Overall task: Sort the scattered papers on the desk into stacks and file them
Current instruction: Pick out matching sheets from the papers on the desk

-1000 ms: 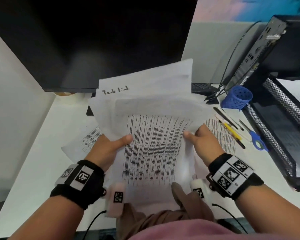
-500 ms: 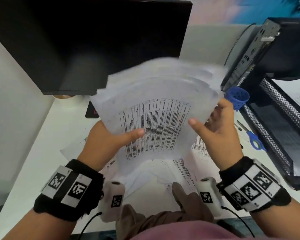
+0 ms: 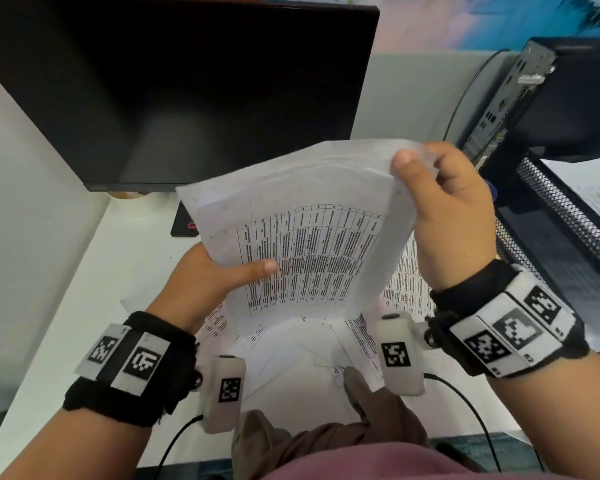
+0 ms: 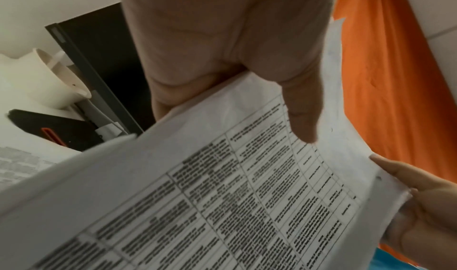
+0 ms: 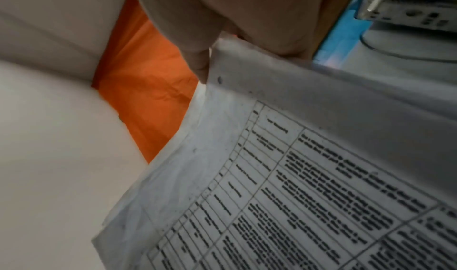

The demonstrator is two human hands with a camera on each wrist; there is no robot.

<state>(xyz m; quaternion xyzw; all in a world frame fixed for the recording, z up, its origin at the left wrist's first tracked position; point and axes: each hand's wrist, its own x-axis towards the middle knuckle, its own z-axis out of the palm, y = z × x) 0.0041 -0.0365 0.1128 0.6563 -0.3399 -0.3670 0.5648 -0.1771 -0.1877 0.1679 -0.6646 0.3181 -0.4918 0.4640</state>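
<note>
Mid-frame above the desk (image 3: 66, 271), the left hand (image 3: 201, 282) and right hand (image 3: 451, 216) pinch opposite edges of a limp, light sheaf of papers (image 3: 312, 244); gripping both sides should stop sagging and slipping.

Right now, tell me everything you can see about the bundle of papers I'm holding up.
The bundle of papers is several white sheets, loosely aligned with edges fanned at the top. The front sheet carries a printed black table in columns, too blurred to read. The bundle bows and is held tilted above the desk in front of the monitor. The left hand grips its lower left edge, thumb across the print; the right hand pinches its upper right corner.
</note>
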